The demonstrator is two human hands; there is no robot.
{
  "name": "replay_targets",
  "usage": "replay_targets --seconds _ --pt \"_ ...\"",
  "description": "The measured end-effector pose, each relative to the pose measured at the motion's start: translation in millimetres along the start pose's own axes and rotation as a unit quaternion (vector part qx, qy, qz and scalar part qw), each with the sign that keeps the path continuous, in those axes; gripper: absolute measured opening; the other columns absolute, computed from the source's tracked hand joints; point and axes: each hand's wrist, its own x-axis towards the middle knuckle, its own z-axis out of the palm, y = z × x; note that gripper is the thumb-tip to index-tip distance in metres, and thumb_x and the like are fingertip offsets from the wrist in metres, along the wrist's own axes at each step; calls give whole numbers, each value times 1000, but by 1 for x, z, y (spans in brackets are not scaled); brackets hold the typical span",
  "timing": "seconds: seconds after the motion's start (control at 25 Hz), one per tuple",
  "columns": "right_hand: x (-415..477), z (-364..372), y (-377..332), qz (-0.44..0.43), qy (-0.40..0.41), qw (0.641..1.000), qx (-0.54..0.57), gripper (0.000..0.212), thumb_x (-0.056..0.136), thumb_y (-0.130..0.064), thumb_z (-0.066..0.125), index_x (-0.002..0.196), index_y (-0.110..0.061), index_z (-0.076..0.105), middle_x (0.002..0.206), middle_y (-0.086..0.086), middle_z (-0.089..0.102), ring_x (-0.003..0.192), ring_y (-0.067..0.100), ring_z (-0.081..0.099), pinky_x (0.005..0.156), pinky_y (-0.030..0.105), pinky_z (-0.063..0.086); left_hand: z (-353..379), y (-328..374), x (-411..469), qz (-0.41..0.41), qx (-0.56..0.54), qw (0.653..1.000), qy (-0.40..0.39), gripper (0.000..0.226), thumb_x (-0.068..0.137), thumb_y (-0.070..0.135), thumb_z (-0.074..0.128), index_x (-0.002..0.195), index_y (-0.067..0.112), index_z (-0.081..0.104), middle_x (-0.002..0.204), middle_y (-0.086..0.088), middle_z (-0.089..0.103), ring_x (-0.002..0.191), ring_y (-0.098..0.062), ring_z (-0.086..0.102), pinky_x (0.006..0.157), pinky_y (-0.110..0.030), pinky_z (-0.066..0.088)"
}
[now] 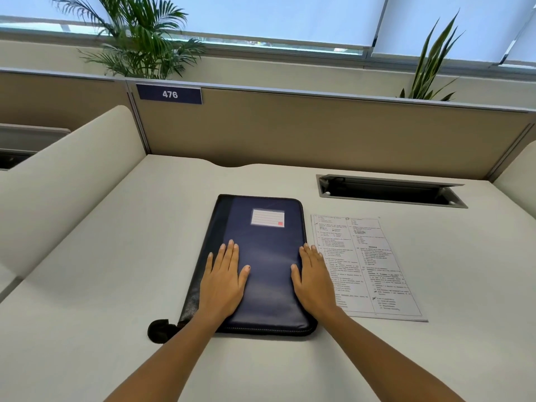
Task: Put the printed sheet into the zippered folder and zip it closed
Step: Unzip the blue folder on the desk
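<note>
Both hands, left hand (223, 281) and right hand (314, 278), rest flat with released fingers (230, 250) on the closed dark-blue leatherette zippered folder (266, 256). The white printed sheet (368, 265) lies on the off-white bench (116, 285) just right of the right fingers, long axis parallel to the folder's; right hand nearer.

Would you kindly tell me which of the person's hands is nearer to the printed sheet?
Right. The right hand lies flat on the zippered folder's right edge, right at the printed sheet's left margin. The left hand rests on the folder's left half, farther away.
</note>
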Motion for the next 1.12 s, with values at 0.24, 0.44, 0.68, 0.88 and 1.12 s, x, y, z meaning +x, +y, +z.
replay_targets --seconds 0.24,0.44,0.68,0.88,1.12 --pt "44 -18 -5 -18 90 995 38 26 93 -12 48 116 -7 57 115 7 58 108 19 52 94 28 43 3 0 -3 17 -10 1000 2 67 95 51 15 150 14 4 160 -2 5 147 -19 0 118 -37 -4" --pt "107 -16 -20 -32 60 997 45 36 89 -3 49 124 -7 52 124 8 53 111 19 49 91 23 40 6 -2 -4 17 1 1000 2 65 98 49 21 151 16 2 160 -1 4 146 -17 -4 119 -38 -4" --pt "178 6 -38 -128 1 990 -66 42 87 5 42 128 -2 50 129 15 53 115 30 49 96 35 39 1 1 -5 15 3 1000 -6 66 95 50 15 151 15 6 160 -2 8 147 -20 3 121 -41 3" --pt "238 36 -53 -188 -65 973 -121 55 81 16 37 132 -3 47 139 14 46 122 33 44 98 39 39 0 1 -5 8 8 1000 -19 66 96 51 12 151 14 9 159 -2 9 147 -20 5 120 -41 6" --pt "298 63 -91 -220 -243 944 -43 42 91 12 36 117 -6 64 119 13 65 98 20 59 81 19 42 -1 1 -5 2 13 999 -34 65 97 50 15 151 14 10 160 -2 9 147 -20 3 120 -42 8"
